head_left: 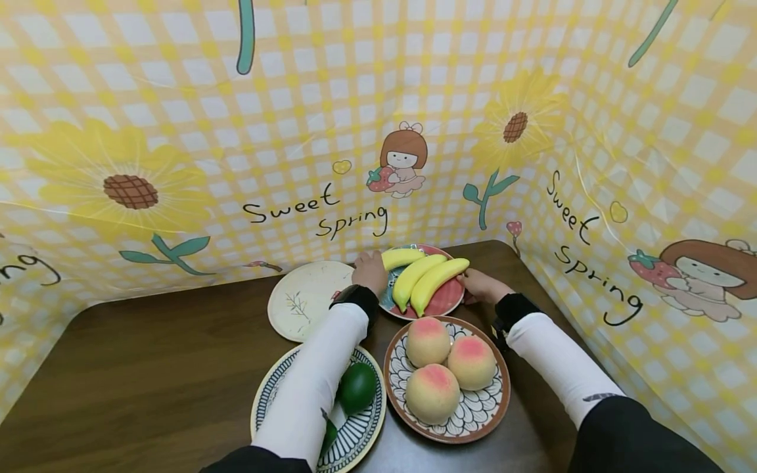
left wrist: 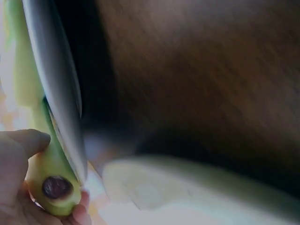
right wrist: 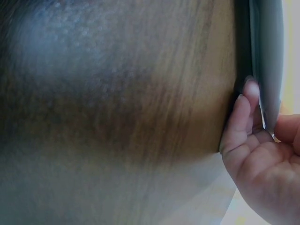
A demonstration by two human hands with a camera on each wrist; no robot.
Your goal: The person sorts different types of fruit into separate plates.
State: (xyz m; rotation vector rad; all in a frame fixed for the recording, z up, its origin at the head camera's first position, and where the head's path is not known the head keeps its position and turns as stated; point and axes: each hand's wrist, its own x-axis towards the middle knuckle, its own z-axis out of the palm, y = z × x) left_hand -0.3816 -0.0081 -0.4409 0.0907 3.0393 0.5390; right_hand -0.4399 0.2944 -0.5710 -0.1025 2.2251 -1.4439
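Observation:
Three yellow bananas lie on a red and blue patterned plate (head_left: 453, 297) at the back of the table. My left hand (head_left: 369, 270) is at the plate's left side, holding the end of the rearmost banana (head_left: 403, 257); in the left wrist view its thumb and fingertips wrap that banana's dark-tipped end (left wrist: 52, 159), close against the plate rim (left wrist: 58, 79). On the plate's right side my right hand (head_left: 481, 286) pinches the rim, thumb above and fingers underneath, as the right wrist view shows at the plate's edge (right wrist: 271, 61). The other two bananas (head_left: 439, 284) rest side by side.
In front, a brown-rimmed plate (head_left: 493, 410) bears three peaches (head_left: 433, 394). Left of it, a blue-patterned plate (head_left: 374, 420) carries dark green fruit (head_left: 357, 387), partly behind my left forearm. A cream plate (head_left: 307, 295) sits at the back left. Checked cloth walls (head_left: 266, 151) border the table.

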